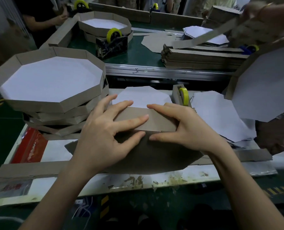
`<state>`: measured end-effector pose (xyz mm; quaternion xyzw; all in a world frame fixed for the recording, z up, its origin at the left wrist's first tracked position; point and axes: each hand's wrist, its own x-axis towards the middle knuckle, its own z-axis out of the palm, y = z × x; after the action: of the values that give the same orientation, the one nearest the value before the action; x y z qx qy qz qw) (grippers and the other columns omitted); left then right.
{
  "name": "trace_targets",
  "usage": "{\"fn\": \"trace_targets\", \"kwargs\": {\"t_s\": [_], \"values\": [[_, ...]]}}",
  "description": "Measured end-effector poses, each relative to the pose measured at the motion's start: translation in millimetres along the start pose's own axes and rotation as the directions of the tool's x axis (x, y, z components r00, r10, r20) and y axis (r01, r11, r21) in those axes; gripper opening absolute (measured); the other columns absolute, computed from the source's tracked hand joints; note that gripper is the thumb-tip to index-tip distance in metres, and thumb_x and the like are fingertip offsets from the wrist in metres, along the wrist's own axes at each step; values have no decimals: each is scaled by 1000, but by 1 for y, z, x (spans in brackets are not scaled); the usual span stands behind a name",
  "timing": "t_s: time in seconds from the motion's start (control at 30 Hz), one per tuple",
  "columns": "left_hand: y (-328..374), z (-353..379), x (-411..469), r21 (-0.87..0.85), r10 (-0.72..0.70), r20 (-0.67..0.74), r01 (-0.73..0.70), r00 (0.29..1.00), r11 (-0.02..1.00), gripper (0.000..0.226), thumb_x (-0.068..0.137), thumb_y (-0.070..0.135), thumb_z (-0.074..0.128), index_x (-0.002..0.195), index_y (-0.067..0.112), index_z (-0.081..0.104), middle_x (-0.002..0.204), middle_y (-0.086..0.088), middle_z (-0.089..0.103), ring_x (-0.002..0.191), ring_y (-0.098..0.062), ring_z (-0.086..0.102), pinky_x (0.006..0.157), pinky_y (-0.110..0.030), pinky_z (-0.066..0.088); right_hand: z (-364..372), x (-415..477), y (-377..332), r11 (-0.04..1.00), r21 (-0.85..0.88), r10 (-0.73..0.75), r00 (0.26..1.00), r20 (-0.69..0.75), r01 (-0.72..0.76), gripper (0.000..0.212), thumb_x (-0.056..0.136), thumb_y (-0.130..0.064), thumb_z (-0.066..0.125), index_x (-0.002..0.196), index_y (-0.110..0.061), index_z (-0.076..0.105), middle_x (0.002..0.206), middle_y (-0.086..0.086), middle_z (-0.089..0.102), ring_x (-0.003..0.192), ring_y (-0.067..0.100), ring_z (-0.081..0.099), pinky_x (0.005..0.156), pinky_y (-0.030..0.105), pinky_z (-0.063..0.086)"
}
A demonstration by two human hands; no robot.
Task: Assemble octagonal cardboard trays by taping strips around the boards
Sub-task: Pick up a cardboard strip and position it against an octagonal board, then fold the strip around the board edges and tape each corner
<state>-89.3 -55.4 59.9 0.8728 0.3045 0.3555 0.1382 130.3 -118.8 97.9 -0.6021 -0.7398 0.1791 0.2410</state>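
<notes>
Board (151, 156): brown octagon, brown face up, at table centre. Strip (156, 120): brown cardboard section standing upright against the board's far edge. Long strip (30, 170): lies flat across the table, passing under the board. Trays (51, 80): finished, white floors, brown walls, stacked unevenly at left. White boards (221, 117): loose pile at right. Tape (184, 96): yellow roll, upright, beside that pile.

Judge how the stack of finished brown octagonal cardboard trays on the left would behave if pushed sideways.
Probably light: the stack of brown octagonal cardboard trays is thin board, the top one empty. Likely to shear apart, since the lower trays sit skewed.
</notes>
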Motion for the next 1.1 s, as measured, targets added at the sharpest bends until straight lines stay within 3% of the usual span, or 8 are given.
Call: {"fn": "trace_targets", "kwargs": {"t_s": [0.2, 0.3, 0.4, 0.53, 0.73, 0.87, 1.0, 1.1], "values": [[6, 7, 9, -68, 38, -6, -38, 999, 997, 32, 84, 55, 58, 113, 42, 66, 123, 4, 66, 120, -23, 52, 87, -48, 51, -12, 1, 9, 976, 217, 2, 994, 105, -25, 61, 81, -53, 71, 136, -30, 57, 118, -18, 65, 110, -1, 59, 86, 17, 51], [2, 6, 16, -101, 27, 3, -27, 1000, 995, 32, 82, 57, 58, 111, 46, 64, 124, 9, 64, 120, -20, 51, 89, -47, 51, -26, 20, 42, 821, 566, 179, 975, -134, -73, 24, 93, -37, 61, 109, -25, 73, 101, -15, 73, 94, 0, 66, 77, 18, 53], [2, 7, 24, -105, 11, 11, -9, 1000, 994, 32, 80, 59, 57, 109, 47, 63, 124, 14, 62, 121, -18, 51, 89, -49, 50, -29, 55, 110, 698, 648, 579, 771, -263, -303, 17, 98, -22, 56, 99, -21, 73, 97, 1, 71, 84, 11, 65, 69, 27, 56], [3, 9, 33, -95, -5, 28, 8, 1000, 995, 33, 79, 59, 57, 109, 46, 64, 124, 19, 58, 119, -15, 51, 92, -46, 49, -9, 72, 216, 442, 578, 873, 477, -101, -686, 16, 96, -14, 51, 98, -9, 66, 83, 7, 57, 66, 21, 52, 57, 32, 51], [7, 15, 40, -61, -25, 17, 26, 1000, 998, 33, 80, 57, 59, 108, 42, 67, 125, 13, 62, 118, -15, 53, 93, -43, 48, 10, 78, 288, 338, 229, 941, 330, -73, -913, 50, 98, -15, 50, 145, 1, 39, 137, 25, 44, 128, 39, 41, 113, 47, 33], [14, 20, 46, -18, -35, 32, 35, 999, 999, 33, 81, 56, 60, 108, 40, 69, 126, 10, 63, 119, -17, 53, 90, -46, 49, 14, 88, 302, 349, 42, 932, 342, -124, -936, 31, 102, -27, 50, 112, 2, 54, 92, 16, 46, 108, 31, 45, 109, 41, 33], [19, 24, 48, 6, -43, 28, 43, 999, 999, 33, 82, 56, 60, 108, 39, 70, 125, 10, 64, 118, -17, 54, 90, -46, 49, 13, 93, 315, 328, 343, 939, 342, -22, -880, 43, 95, -18, 52, 134, 1, 51, 134, 21, 52, 130, 35, 49, 108, 46, 42], [18, 26, 48, 11, -50, 14, 50, 999, 999, 32, 81, 55, 61, 108, 39, 70, 124, 11, 64, 116, -16, 55, 90, -44, 49, 10, 95, 322, 282, 502, 946, 324, -3, -818, 35, 92, -13, 54, 124, 2, 58, 125, 17, 61, 107, 29, 61, 92, 41, 50]]}}
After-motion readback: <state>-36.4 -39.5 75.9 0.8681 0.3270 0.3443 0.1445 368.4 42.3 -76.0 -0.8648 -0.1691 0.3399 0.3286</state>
